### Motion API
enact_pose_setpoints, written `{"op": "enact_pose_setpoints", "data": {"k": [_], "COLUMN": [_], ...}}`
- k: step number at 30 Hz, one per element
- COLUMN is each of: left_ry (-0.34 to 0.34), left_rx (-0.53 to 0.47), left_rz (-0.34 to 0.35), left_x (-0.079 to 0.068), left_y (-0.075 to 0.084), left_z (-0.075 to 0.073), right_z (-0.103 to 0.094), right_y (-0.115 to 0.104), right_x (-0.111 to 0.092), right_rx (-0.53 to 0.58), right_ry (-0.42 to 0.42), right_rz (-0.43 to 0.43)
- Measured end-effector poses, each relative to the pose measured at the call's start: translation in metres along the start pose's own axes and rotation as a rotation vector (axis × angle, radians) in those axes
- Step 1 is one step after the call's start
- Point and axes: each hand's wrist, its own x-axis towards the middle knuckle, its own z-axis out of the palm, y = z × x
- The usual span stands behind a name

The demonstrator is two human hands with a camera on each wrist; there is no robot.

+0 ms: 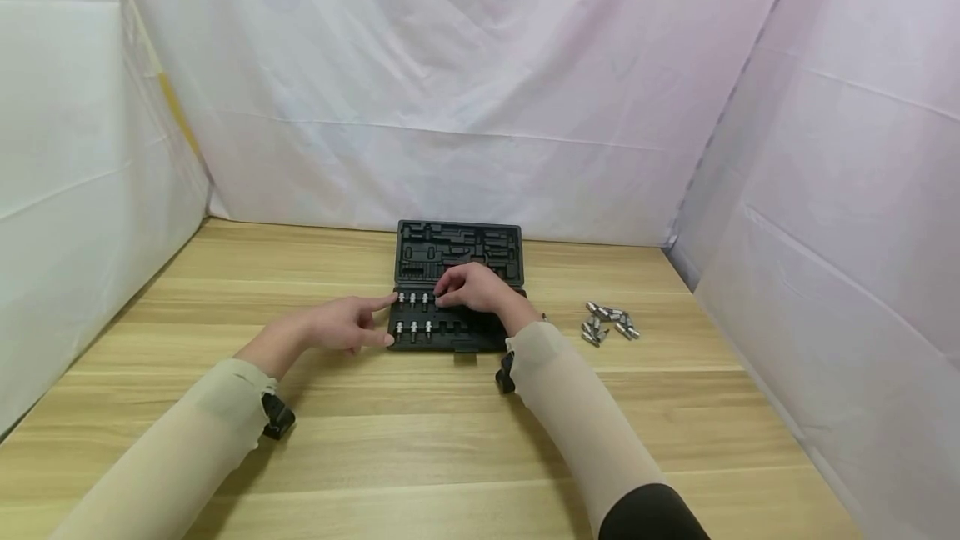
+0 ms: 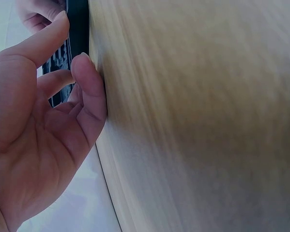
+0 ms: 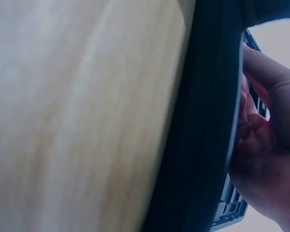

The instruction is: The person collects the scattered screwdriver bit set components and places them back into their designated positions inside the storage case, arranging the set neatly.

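A black tool case [image 1: 450, 342] lies open on the table, its moulded lid [image 1: 459, 252] tilted back. Silver bit sockets [image 1: 412, 327] with dark tips sit in two rows on its left side. My left hand [image 1: 345, 325] touches the case's left edge, with index finger and thumb spread apart; the other fingers bend loosely in the left wrist view. Over the upper row, my right hand [image 1: 480, 288] pinches a small bit socket between thumb and index finger. The fingers hide most of that piece. In the right wrist view, the case wall [image 3: 198, 125] covers the fingertips.
Several loose bit sockets [image 1: 607, 322] lie in a small pile on the wooden table [image 1: 390, 457], right of the case. A latch [image 1: 465, 350] juts from the case's front. White sheets [image 1: 450, 90] enclose the table at the back and sides.
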Motion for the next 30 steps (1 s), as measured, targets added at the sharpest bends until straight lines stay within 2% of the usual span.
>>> {"op": "enact_pose_setpoints", "data": {"k": [30], "left_ry": [0.006], "left_rx": [-0.007], "left_rz": [-0.006], "left_x": [0.0002], "left_y": [0.001], "left_z": [0.0013], "right_z": [-0.0012], "right_y": [-0.0002], "right_x": [-0.0022], "right_rx": [-0.02], "right_ry": [0.014], "right_rz": [-0.006]}}
